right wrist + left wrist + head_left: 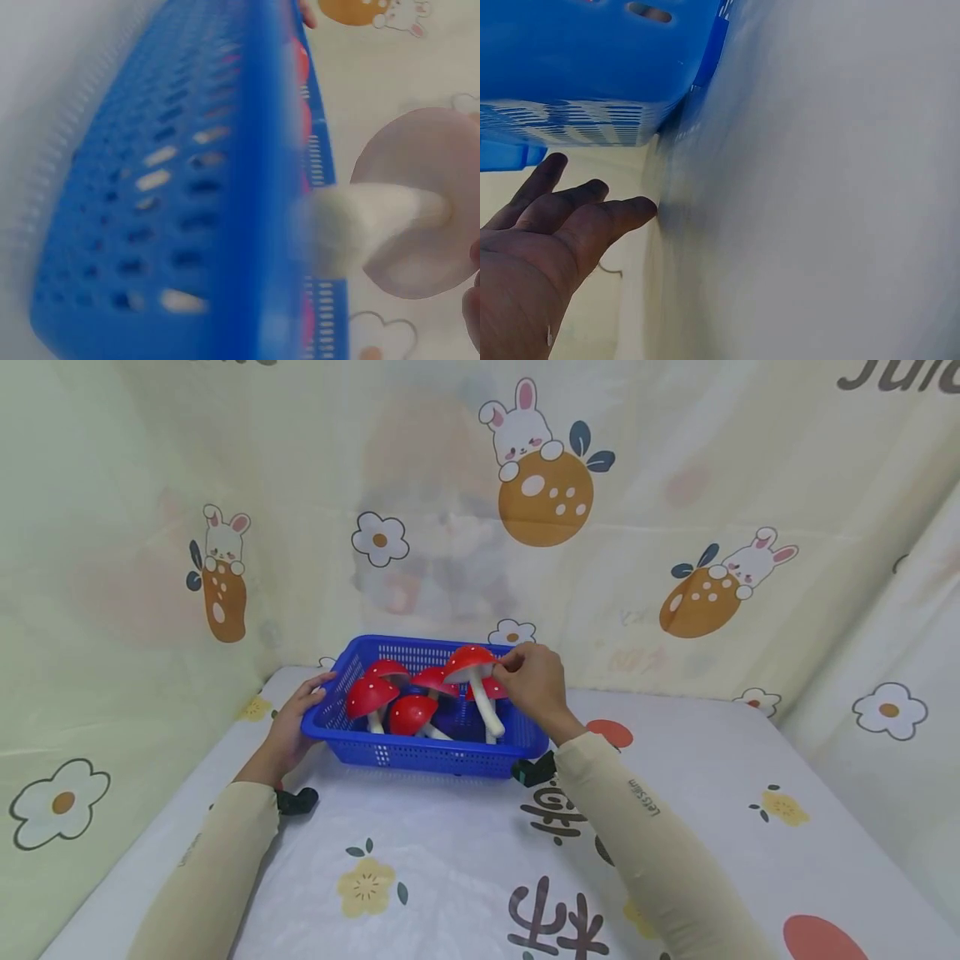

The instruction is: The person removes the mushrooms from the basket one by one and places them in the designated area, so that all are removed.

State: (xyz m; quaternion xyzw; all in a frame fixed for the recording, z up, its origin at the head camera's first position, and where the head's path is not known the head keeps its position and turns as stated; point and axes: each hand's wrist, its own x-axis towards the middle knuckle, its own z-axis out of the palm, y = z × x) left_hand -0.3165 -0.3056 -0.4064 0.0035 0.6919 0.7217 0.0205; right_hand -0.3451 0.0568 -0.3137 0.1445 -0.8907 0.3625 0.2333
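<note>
My right hand [536, 681] pinches the edge of a toy mushroom's red, white-dotted cap [467, 662] over the right part of a blue plastic basket [431, 760]. The mushroom's white stem [397, 206] points down, and the right wrist view shows the pale underside of its cap. Several more red-capped mushrooms [372, 696] lie inside the basket. At the basket's left end is my left hand [288, 727], its upper fingers right at the rim. In the left wrist view, the fingers [619, 214] reach out loosely beside the basket's end wall [577, 60].
The basket stands toward the back of a table with a white printed cloth [442, 835]. Behind it hangs a cream curtain [450, 468] with rabbit and flower prints, and further curtain panels [885, 635] flank both sides. Dark straps [298, 802] sit at the wrists.
</note>
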